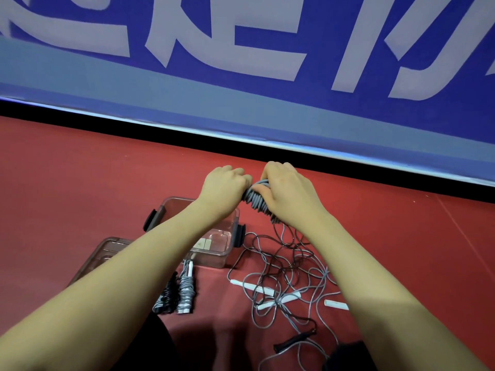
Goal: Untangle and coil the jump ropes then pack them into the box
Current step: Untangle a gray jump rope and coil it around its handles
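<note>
A grey jump rope wound into a tight coil [255, 199] is held up above the red floor between both hands. My left hand [225, 187] grips its left end and my right hand [288, 194] curls over its right side. Loose grey cord trails down from the coil into a tangle of grey and black ropes [284, 274] with white handles [253, 286] on the floor. Two finished coils, one black [167, 294] and one grey [185, 291], lie side by side near the clear plastic box [223, 243], which stands open under my left forearm.
The box's clear lid [104, 254] lies on the floor left of the box. A black handle [293, 341] lies near the bottom right of the tangle. A blue banner wall [241, 76] with a black base strip closes off the far side.
</note>
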Demonstrator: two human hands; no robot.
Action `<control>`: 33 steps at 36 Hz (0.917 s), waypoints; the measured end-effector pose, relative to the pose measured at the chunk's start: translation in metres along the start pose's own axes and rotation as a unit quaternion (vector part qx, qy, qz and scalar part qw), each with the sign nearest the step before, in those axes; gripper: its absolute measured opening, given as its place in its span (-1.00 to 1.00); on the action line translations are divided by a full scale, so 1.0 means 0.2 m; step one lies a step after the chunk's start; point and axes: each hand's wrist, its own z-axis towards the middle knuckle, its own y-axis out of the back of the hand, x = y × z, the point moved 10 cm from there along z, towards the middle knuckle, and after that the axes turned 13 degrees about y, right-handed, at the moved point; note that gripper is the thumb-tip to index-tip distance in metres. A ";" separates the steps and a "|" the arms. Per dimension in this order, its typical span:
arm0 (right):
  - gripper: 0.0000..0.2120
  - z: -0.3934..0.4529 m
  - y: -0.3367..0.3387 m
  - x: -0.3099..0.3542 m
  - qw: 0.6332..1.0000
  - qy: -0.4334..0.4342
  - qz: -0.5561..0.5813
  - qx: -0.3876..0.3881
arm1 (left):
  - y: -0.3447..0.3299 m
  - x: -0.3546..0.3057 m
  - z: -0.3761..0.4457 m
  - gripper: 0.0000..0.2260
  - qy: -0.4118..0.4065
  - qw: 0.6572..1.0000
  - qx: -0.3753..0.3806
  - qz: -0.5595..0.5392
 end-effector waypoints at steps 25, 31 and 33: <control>-0.86 -0.03 -0.04 -0.18 0.932 -0.146 0.295 -0.149 | 0.06 0.22 0.00 -0.45 0.219 0.914 0.001 -0.342; -0.86 -0.04 0.00 -0.23 0.907 -0.180 0.317 -0.209 | 0.00 0.03 -0.06 -0.47 0.185 0.861 0.160 -0.446; -0.88 -0.04 0.02 -0.24 0.898 -0.179 0.335 -0.223 | 0.00 0.01 -0.07 -0.43 0.175 0.858 0.167 -0.452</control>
